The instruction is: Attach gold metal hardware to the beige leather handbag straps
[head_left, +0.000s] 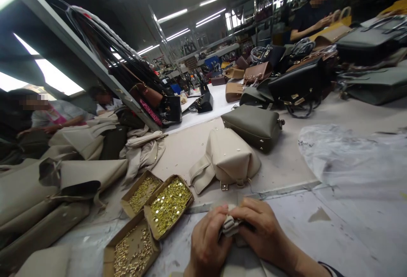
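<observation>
My left hand point(208, 239) and my right hand point(263, 228) meet at the bottom middle, fingers closed on a folded edge of a cream leather bag piece point(231, 226). More of that piece hangs below my hands and is partly hidden by them. Just beyond lies a cream leather bag point(233, 154) with its studded base facing me and a flap out to the left. An olive-grey bag point(254, 126) rests against its far side. Left of my hands stand cardboard trays: one of shiny gold metal pieces point(168, 205), one of small brass-coloured studs point(132, 251), and a smaller one point(141, 192) behind.
Cream and dark leather bag bodies point(79, 175) pile up on the left. Clear plastic sheeting point(352, 154) covers the right side. Finished bags point(299, 82) crowd the back right. A slanted metal post point(79, 52) rises at left. Co-workers sit at left and back right.
</observation>
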The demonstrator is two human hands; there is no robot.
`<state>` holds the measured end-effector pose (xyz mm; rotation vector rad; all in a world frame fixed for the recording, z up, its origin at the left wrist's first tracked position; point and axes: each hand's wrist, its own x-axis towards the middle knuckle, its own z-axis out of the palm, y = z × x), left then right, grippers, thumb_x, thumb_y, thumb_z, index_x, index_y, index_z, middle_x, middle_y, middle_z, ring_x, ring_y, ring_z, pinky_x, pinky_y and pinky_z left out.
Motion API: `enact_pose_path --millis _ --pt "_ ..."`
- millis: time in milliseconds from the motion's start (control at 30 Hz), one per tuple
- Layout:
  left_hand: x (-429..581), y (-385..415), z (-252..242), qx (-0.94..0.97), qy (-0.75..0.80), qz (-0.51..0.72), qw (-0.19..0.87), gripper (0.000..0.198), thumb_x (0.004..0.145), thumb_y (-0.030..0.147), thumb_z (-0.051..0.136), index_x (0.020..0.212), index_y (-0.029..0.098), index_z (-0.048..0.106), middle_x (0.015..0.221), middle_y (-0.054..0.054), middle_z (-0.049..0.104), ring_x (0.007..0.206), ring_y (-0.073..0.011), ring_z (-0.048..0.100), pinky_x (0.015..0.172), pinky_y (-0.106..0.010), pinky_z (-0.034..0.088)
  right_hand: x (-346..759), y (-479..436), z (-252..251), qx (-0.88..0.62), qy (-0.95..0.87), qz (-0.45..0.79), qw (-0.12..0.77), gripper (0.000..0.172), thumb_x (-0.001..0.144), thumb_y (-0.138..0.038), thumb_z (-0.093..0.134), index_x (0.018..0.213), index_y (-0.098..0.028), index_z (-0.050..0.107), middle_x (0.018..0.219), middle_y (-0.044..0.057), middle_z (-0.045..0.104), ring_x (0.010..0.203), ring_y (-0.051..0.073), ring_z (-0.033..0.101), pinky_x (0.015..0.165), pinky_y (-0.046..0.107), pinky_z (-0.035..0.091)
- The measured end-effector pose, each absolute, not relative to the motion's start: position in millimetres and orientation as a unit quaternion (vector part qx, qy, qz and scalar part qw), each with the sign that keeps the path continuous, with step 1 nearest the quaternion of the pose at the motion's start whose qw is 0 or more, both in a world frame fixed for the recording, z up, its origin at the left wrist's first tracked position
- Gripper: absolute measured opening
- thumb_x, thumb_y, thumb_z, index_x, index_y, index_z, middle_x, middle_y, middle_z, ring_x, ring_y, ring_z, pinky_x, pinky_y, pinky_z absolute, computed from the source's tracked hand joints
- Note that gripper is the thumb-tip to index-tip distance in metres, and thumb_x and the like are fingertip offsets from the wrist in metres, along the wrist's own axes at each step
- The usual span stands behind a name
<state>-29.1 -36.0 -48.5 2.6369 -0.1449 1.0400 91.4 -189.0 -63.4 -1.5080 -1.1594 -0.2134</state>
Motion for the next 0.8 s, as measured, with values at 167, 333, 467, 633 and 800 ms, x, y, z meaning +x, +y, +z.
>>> enact_pose_path --millis 167,333,467,633,800 --pt "-35 -39 -66 0.906 -0.054 0.392 0.15 0.032 0.096 0.015 0.065 0.126 0.019 0.056 0.113 -0.014 0.076 0.111 -0.0216 0.074 0.095 -0.029 0.062 91 -193 -64 -0.638 -0.533 -0.099 0.547 0.023 0.099 -0.009 0.059 0.115 -0.025 0.062 0.079 0.0 0.061 0.068 0.019 0.055 0.062 0.032 0.039" --pt "-32 -43 -64 0.88 -0.067 0.416 0.219 0.021 0.1 0.019 0.061 0.121 0.019 0.055 0.105 -0.012 0.072 0.111 -0.0227 0.072 0.096 -0.034 0.064 89 -197 -62 -0.637 -0.552 -0.069 0.534 0.028 0.098 -0.006 0.057 0.117 -0.026 0.06 0.08 0.001 0.062 0.068 0.019 0.054 0.063 0.033 0.038" --pt "-30 -43 -62 0.875 -0.074 0.416 0.236 0.022 0.099 0.016 0.061 0.12 0.018 0.055 0.104 -0.012 0.071 0.114 -0.023 0.071 0.098 -0.035 0.064 89 -199 -57 -0.64 -0.547 -0.043 0.537 0.032 0.093 -0.006 0.054 0.117 -0.026 0.06 0.081 0.001 0.061 0.069 0.02 0.056 0.062 0.034 0.04" --pt "-27 -46 -57 0.882 -0.061 0.426 0.193 0.019 0.1 0.017 0.058 0.119 0.018 0.057 0.102 -0.012 0.074 0.107 -0.0192 0.073 0.092 -0.028 0.064 89 -200 -53 -0.645 -0.543 -0.053 0.535 0.035 0.09 -0.005 0.052 0.116 -0.025 0.062 0.081 0.002 0.061 0.07 0.02 0.059 0.062 0.033 0.044" --pt "-26 -53 -56 0.862 -0.06 0.465 0.192 0.019 0.098 0.017 0.057 0.116 0.013 0.059 0.101 -0.013 0.075 0.096 -0.0205 0.074 0.086 -0.03 0.065 84 -205 -59 -0.641 -0.547 -0.061 0.534 0.036 0.094 -0.01 0.05 0.125 -0.022 0.064 0.094 0.005 0.065 0.081 0.02 0.066 0.07 0.03 0.054"
